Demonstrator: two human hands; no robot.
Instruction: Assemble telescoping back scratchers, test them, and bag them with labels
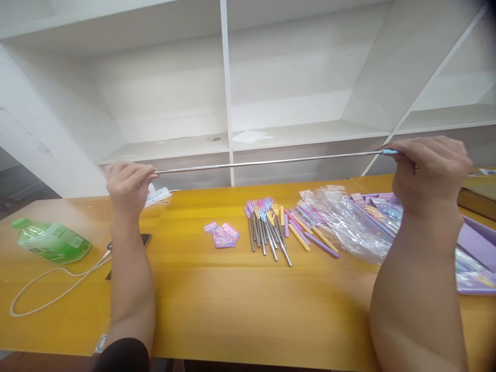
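Stretched between both hands, above the table, is an extended telescopic back scratcher [267,162]. Its thin metal rod runs nearly level. My left hand [129,183] is closed around the left end. My right hand [432,157] closes on the other end, where a bit of light blue shows; the rest there is hidden by the fingers. Below lies a pile of collapsed back scratchers [265,222] with purple, orange and blue claw heads. Beside them are loose coloured handle sleeves [310,232] in yellow, purple and pink. Small printed cards [225,236] sit left of the pile.
Clear plastic bags [349,227] lie at the right, against a purple tray [476,290] of packed items. On the left are a green bottle [54,241] on its side, a white cable [39,310], a phone [146,239] and a power strip [158,195]. White shelving [228,93] stands behind.
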